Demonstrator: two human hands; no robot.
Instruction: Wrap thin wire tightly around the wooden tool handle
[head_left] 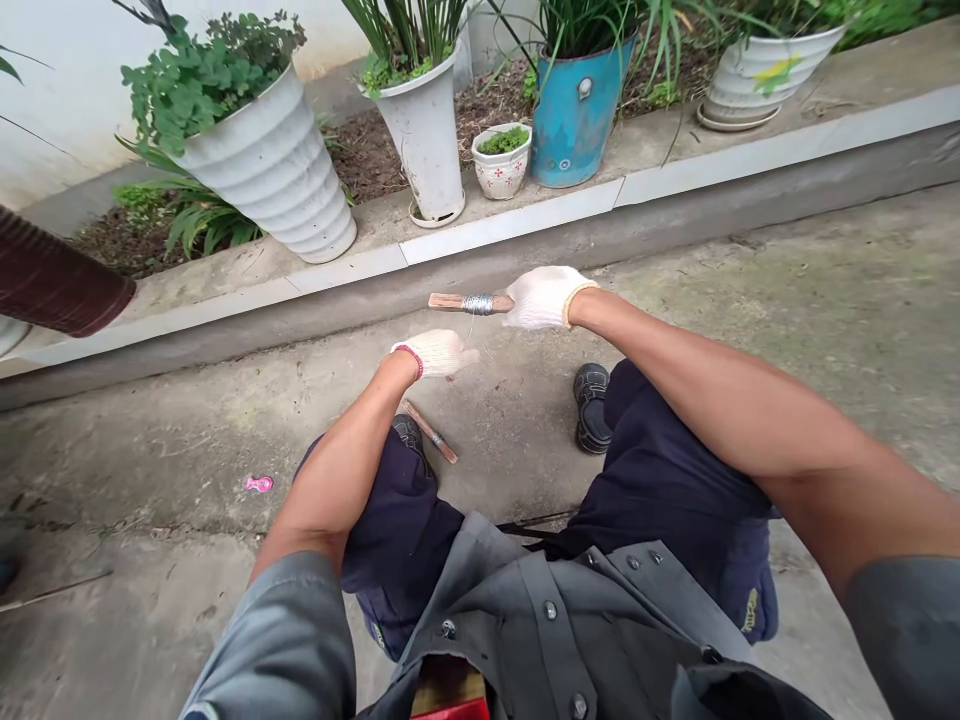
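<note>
My right hand (546, 297), in a white knitted glove, is closed round one end of a wooden stick (444, 301). Shiny thin wire (478, 304) is wound in a thick band about the stick's middle. A fine strand drops from that band toward my left hand (439, 354), also gloved, just below and to the left. The left fingers look curled together on the strand, though the grip is small and blurred. On the concrete by my left shoe lies a second wooden stick (430, 431) with a dark band around it, untouched.
A low tiled ledge (517, 222) runs across ahead of me. On it stand white pots (270, 170), a small flowered pot (501, 165) and a blue bucket (576, 120), all with plants. A pink object (259, 484) lies on the concrete floor at left. A brown pot (60, 275) leans in from the left edge.
</note>
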